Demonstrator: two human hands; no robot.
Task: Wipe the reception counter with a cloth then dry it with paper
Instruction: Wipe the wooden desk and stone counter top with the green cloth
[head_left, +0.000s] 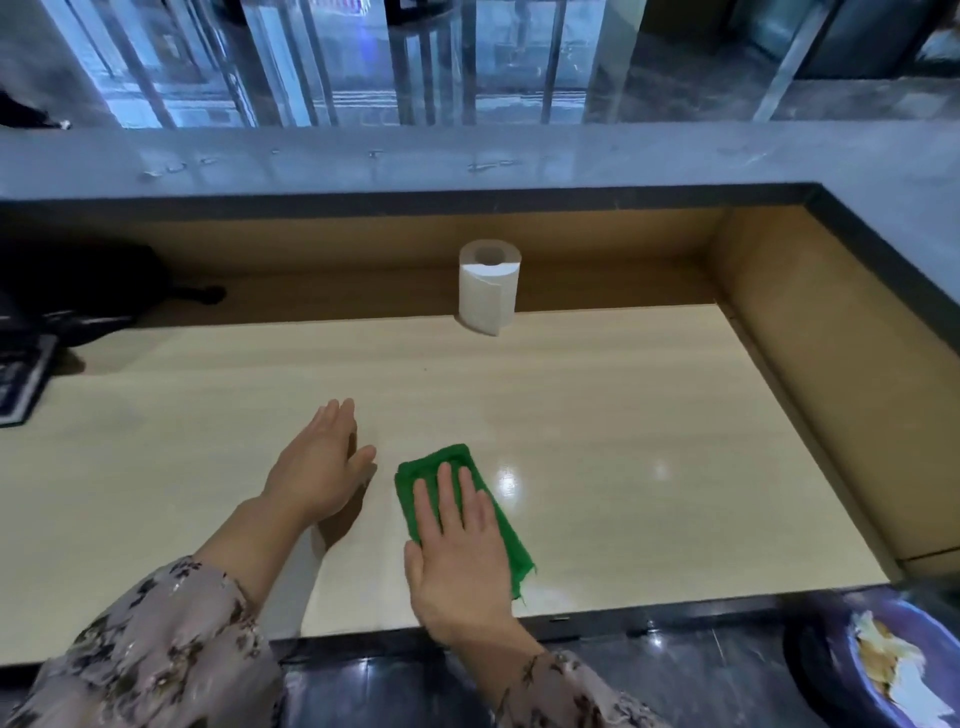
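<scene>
Head view: right hand (457, 551) flat, fingers straight, pressing folded green cloth (457, 462) onto bench (623, 415) near front edge, likely for wiping pressure. Left hand (322, 467) open, resting beside it, holding nothing. Paper roll (488, 286) upright at back, well apart, ready for drying.

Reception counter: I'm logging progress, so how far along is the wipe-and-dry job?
Done: nothing clearly finished. In hand: the right hand presses the green cloth flat on the counter, wiping stage. Left: drying; the paper roll stands untouched at the back.
</scene>
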